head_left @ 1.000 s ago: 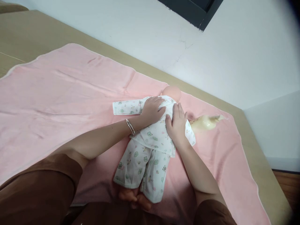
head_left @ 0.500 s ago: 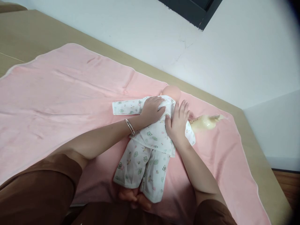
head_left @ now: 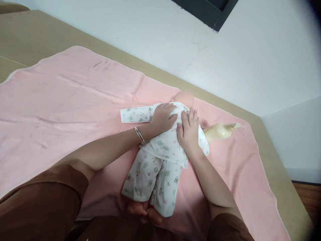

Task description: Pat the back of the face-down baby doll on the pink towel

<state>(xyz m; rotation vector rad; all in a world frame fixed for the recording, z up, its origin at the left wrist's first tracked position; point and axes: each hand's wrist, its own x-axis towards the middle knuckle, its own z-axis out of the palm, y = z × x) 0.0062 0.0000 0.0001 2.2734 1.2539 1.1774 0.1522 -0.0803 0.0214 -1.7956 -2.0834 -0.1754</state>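
Observation:
A baby doll (head_left: 184, 98) lies on a pink blanket (head_left: 70, 97), head away from me, dressed in a white printed top (head_left: 167, 144) and matching trousers (head_left: 152, 180). My left hand (head_left: 163, 117) rests flat on the doll's chest by the left shoulder, fingers stretched out. Beside it, my right hand (head_left: 189, 130) lies flat on the right side of the top, fingers close together and extended. One printed sleeve (head_left: 135, 114) sticks out to the left. The doll's bare right arm (head_left: 220, 130) reaches out to the right. Bare feet (head_left: 145, 211) show below the trousers.
The blanket covers a light wooden table (head_left: 276, 174) that stands against a white wall (head_left: 250, 60). A dark window frame (head_left: 208, 10) sits at the top. Wooden floor (head_left: 309, 201) shows at the lower right. I wear a bracelet (head_left: 138, 135) on my left wrist.
My right hand's fingers have shifted slightly left on the doll's top and drawn closer together. My left hand and the doll have stayed put.

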